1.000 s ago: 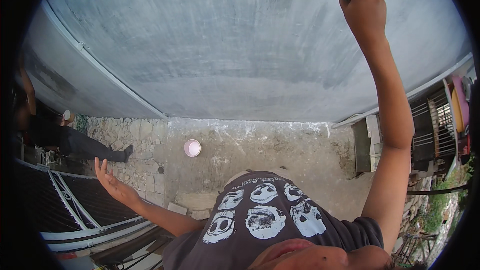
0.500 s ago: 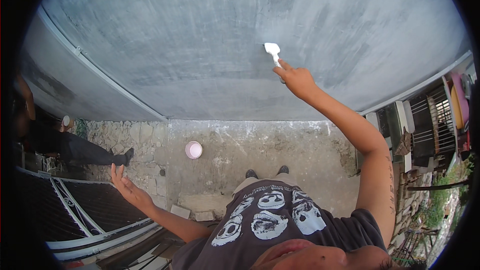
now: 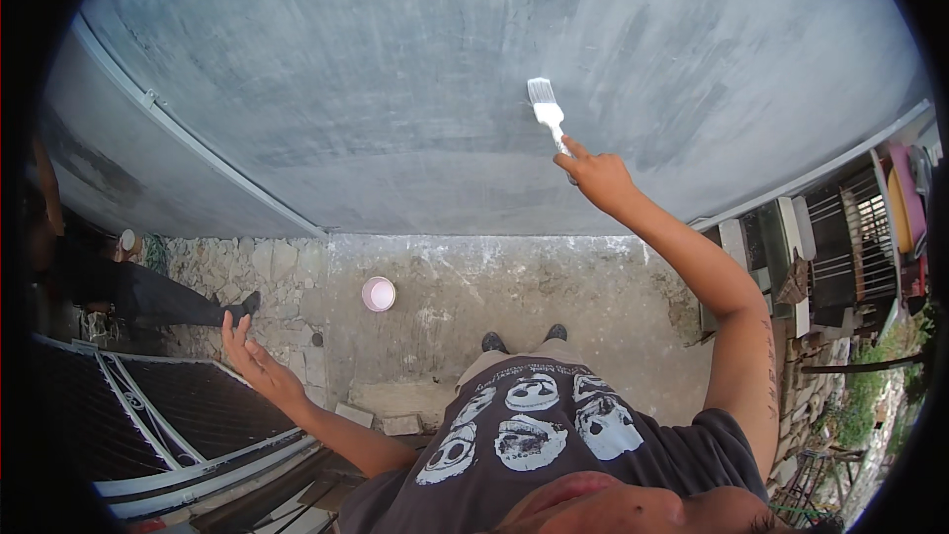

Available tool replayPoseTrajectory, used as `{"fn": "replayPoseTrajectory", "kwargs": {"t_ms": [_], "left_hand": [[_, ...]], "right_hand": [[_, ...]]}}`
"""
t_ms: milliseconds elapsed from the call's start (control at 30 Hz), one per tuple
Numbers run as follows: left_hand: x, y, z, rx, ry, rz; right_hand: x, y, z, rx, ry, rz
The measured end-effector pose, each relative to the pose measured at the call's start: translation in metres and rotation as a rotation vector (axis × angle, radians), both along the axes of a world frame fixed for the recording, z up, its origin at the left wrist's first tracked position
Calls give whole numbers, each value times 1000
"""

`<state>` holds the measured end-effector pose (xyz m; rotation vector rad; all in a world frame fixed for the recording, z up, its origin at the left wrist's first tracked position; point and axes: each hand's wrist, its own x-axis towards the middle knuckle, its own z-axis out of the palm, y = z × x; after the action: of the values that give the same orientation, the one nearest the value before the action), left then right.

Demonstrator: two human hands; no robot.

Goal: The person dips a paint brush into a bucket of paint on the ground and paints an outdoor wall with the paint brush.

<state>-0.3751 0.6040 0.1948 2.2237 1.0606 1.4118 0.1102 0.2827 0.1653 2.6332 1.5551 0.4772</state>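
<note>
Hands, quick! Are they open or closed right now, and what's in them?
Left hand: open, nothing seen in it.
Right hand: closed, holding a white brush.

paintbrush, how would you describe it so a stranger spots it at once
Find the large grey wall filling the top of the picture. Near its middle, the right hand holds a paintbrush, bristles upward. Its bright white head stands out against the grey.
</note>
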Motion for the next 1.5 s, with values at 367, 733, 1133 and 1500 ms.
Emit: {"fn": "replayPoseTrajectory", "kwargs": {"t_ms": [367,733,1133,1500], "left_hand": [[13,12,1,-22,-17,-40],[31,25,-13,-37,-64,-152],[52,31,-4,-83,-100,-161],[37,30,-21,-117,-4,-170]], "right_hand": [[18,-3,215,667,-493,77],[14,-15,-2,-5,110,-29],[35,-22,249,754,-548,159],[30,-88,-25,55,27,-11]]}}
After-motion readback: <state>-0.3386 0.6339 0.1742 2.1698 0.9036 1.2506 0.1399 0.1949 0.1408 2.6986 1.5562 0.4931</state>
